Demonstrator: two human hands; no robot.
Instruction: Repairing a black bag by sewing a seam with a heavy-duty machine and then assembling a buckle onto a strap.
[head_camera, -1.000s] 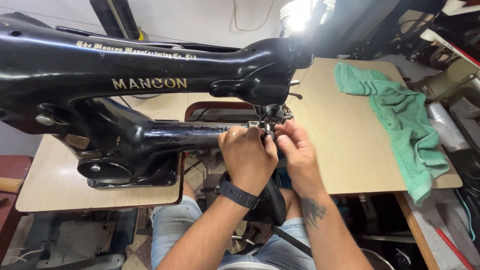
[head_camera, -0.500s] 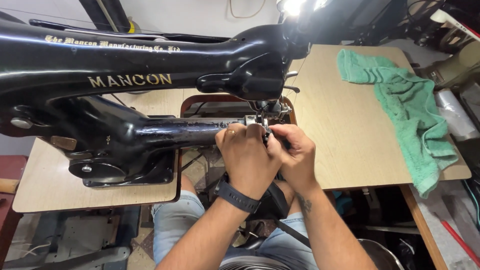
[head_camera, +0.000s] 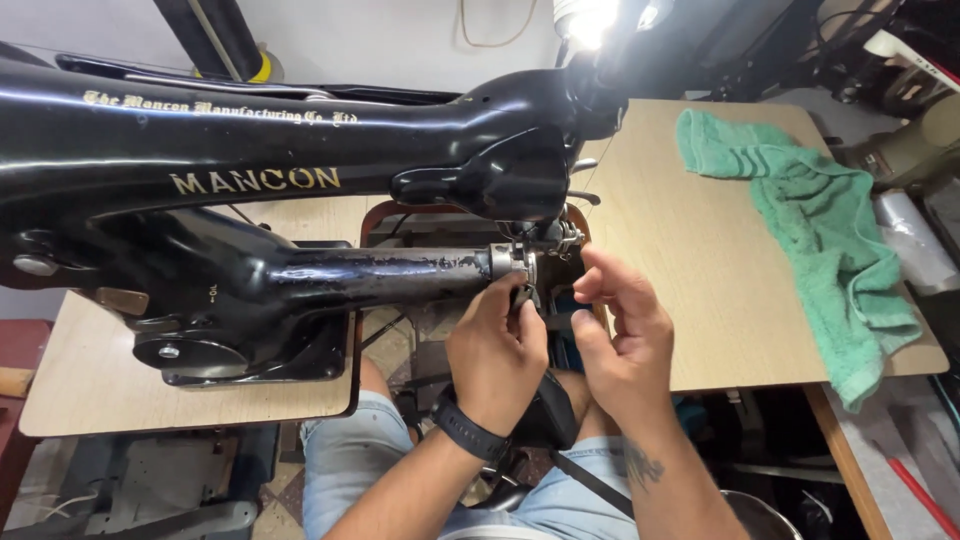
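Left hand (head_camera: 497, 345) at sewing machine (head_camera: 300, 200) arm tip; right hand (head_camera: 617, 335) beside it.

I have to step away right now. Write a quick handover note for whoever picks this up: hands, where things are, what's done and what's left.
Left hand: at the metal tip of the black sewing machine's cylinder arm, fingers pinching a small dark part just under it.
Right hand: beside the tip, fingers curled, not clearly gripping anything.
Needle area: directly above both hands, lit by the lamp.
Green towel: lies on the right of the table, draped over its edge.
Done: cannot tell from this view.
Left: the small part is in hand at the tip, not visibly seated.
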